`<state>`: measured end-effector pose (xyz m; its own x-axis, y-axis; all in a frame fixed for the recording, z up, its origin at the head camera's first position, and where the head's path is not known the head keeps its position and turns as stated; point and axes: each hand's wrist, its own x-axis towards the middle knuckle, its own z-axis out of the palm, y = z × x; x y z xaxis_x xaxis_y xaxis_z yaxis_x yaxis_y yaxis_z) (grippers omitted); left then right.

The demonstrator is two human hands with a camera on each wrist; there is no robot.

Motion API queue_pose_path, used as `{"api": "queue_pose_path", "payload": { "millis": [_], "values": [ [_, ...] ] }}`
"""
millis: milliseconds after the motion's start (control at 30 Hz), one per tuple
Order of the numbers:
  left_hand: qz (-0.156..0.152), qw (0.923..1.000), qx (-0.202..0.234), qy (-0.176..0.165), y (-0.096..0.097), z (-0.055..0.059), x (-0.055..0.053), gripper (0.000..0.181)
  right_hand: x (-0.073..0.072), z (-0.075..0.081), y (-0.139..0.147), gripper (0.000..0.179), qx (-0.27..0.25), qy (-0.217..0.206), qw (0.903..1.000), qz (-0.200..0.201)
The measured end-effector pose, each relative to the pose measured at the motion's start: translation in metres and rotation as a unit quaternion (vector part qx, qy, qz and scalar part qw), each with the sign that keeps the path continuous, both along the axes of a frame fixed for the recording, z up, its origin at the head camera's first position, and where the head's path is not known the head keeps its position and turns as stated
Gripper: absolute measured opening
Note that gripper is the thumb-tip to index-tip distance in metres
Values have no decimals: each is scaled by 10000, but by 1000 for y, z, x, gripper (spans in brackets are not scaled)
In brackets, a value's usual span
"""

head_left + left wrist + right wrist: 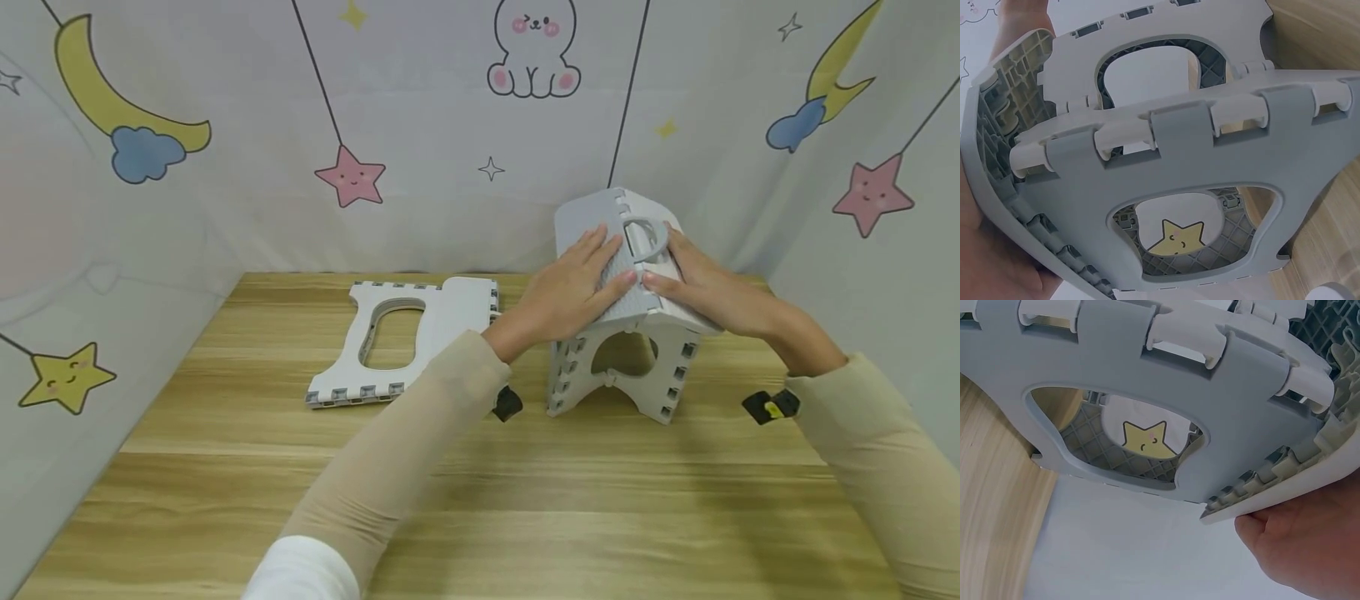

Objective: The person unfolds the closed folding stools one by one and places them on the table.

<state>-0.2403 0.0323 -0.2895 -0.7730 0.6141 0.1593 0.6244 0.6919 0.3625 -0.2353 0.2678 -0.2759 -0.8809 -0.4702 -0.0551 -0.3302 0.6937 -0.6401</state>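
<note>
A grey and white folding step stool (600,367) stands on the table, its two-part top raised to a ridge along the middle. My left hand (573,287) lies with straight fingers on the grey left half of the top. On the white right half rests my right hand (712,287), its thumb near the centre fold. A loop handle (657,240) sticks up between the hands. In the left wrist view, the hinged folding legs (1185,150) and ribbed underside show. The right wrist view has the hand (1310,544) against the outer face of a top panel (1285,500).
A second folding stool (427,333), folded flat, lies on the wooden table (480,500) to the left of the standing one. Behind the table hangs a white curtain (442,225) printed with stars and moons.
</note>
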Motion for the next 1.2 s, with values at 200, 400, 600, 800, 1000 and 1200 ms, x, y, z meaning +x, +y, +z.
{"api": "queue_pose_path", "payload": {
  "millis": [200, 400, 600, 800, 1000, 1200],
  "values": [
    [22, 9995, -299, 62, 2, 1, 1, 69, 3, 0, 2, 88, 263, 159, 9995, -79],
    [111, 9971, -745, 137, 4, 2, 2, 71, 5, -1, 3, 91, 521, 403, 9978, -71],
    [139, 9946, -1008, 208, 7, 3, 4, 69, 7, -3, 5, 95, 867, 606, 9943, -120],
    [144, 9926, -1191, 163, 10, 3, 5, 68, 7, -5, 6, 96, 1018, 709, 9922, -124],
    [154, 9927, -1181, 177, 12, 4, 5, 68, 7, -4, 6, 97, 1188, 780, 9897, -153],
    [237, 9924, -1169, 305, 12, 5, 3, 67, 3, 1, 4, 100, 1273, 862, 9880, -163]
  ]
}}
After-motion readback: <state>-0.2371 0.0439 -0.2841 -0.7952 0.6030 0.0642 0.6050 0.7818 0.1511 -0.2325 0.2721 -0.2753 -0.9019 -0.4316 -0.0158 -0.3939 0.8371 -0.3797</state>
